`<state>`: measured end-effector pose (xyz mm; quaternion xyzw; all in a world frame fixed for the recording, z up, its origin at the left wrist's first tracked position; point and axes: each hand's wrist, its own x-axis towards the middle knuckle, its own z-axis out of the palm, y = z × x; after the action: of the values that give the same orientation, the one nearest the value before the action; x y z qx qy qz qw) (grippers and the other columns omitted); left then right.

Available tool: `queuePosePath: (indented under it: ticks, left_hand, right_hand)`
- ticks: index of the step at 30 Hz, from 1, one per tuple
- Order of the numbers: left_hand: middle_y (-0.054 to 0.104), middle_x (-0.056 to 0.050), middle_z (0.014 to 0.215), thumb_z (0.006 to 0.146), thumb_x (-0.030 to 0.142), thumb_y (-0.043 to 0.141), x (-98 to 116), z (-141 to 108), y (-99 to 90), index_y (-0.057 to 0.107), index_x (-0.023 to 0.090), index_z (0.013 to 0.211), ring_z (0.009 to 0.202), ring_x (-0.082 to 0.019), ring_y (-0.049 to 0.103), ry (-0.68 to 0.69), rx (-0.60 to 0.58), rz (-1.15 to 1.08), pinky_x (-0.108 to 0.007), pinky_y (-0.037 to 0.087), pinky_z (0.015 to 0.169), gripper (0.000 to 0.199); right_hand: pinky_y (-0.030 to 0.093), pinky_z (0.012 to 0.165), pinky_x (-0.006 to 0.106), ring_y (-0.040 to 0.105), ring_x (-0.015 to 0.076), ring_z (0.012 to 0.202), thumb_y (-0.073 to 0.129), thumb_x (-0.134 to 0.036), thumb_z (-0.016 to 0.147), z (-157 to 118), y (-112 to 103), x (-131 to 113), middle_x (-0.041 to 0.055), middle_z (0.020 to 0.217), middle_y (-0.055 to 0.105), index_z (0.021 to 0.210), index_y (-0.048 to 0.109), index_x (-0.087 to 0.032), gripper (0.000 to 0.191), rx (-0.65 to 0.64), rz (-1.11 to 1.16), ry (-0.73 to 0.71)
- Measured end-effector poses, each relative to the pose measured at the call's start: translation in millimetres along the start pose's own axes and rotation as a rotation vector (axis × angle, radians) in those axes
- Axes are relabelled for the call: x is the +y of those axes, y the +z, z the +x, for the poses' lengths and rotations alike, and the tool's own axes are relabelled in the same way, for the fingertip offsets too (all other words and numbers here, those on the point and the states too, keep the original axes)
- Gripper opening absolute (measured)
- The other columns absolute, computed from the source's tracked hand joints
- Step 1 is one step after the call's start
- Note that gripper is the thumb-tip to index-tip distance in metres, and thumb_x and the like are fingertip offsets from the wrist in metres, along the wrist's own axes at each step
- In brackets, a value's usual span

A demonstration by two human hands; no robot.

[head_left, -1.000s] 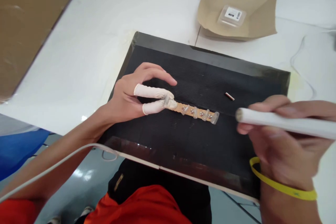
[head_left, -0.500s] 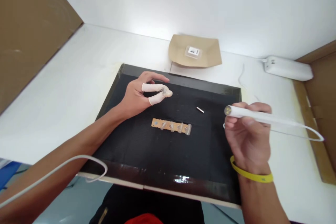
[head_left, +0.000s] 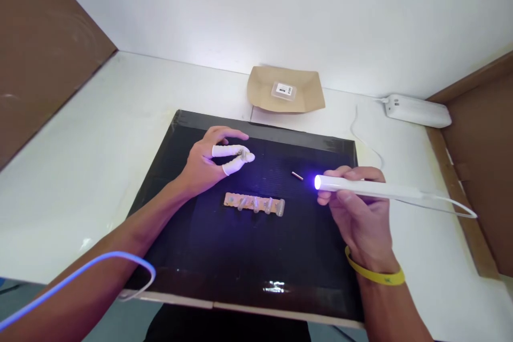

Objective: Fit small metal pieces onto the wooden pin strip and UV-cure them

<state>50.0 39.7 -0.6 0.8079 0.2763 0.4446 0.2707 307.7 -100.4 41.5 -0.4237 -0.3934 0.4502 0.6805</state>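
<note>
My right hand (head_left: 358, 208) is wrapped round a white pen-shaped UV lamp (head_left: 368, 188), whose left end glows violet. White finger cots cover the thumb and one finger of my left hand (head_left: 210, 157). Their tips are pinched together, and a small greyish thing between them is too hidden to name. Below that hand an orange-pink strip (head_left: 234, 200) lies on a black mat (head_left: 224, 251), with several clear, tube-like pieces lying across it. A short thin metallic rod (head_left: 297, 176) rests on the mat, left of the lamp's lit end.
Behind the mat stands a cardboard tray (head_left: 256, 97) with a small clear labelled box (head_left: 284, 91) in it. A white power strip (head_left: 417, 110) lies at the back right. A white cable (head_left: 116, 254) loops over my left forearm. Brown panels border both sides.
The lamp's end was dark and now glows violet, tinting the strip. My right hand has moved a little left, towards the rod. My left hand keeps its pinch; the view has shifted slightly.
</note>
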Motion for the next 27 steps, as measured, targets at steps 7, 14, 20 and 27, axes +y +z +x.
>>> queuePosePath:
  ticks: [7,14,20,27]
  left_hand:
    - [0.079,-0.005,0.117,0.089,0.022,0.083,0,-3,1.7,0.084,0.027,0.098,0.110,-0.021,0.067,-0.002,-0.046,-0.026,-0.037,0.056,0.089,0.010]
    - [0.079,-0.003,0.119,0.090,0.025,0.082,7,-2,-0.6,0.085,0.030,0.098,0.113,-0.022,0.067,-0.018,-0.083,-0.044,-0.037,0.056,0.089,0.010]
    - [0.080,-0.003,0.116,0.090,0.025,0.082,9,0,-4.7,0.085,0.029,0.095,0.111,-0.023,0.068,-0.039,-0.061,-0.047,-0.037,0.056,0.086,0.008]
    - [0.078,-0.004,0.120,0.091,0.023,0.081,12,-1,-4.2,0.085,0.030,0.097,0.114,-0.022,0.066,0.001,-0.138,-0.023,-0.038,0.057,0.094,0.010]
  right_hand:
    - [0.068,0.061,0.022,0.077,0.0109,0.068,0.084,-0.019,0.086,0,1,3,-0.0038,0.097,0.081,0.097,0.071,-0.027,0.018,-0.023,-0.027,0.012]
    - [0.070,0.069,0.025,0.077,0.0110,0.074,0.083,-0.018,0.088,-1,0,5,-0.0033,0.103,0.081,0.100,0.072,-0.028,0.019,-0.022,-0.014,0.046]
    - [0.070,0.068,0.024,0.078,0.0110,0.072,0.084,-0.018,0.087,-2,1,5,-0.0039,0.100,0.082,0.098,0.072,-0.028,0.019,-0.022,-0.011,0.062]
    - [0.069,0.071,0.023,0.078,0.0105,0.073,0.082,-0.016,0.088,-4,2,5,-0.0034,0.101,0.081,0.098,0.071,-0.027,0.019,-0.039,-0.041,0.077]
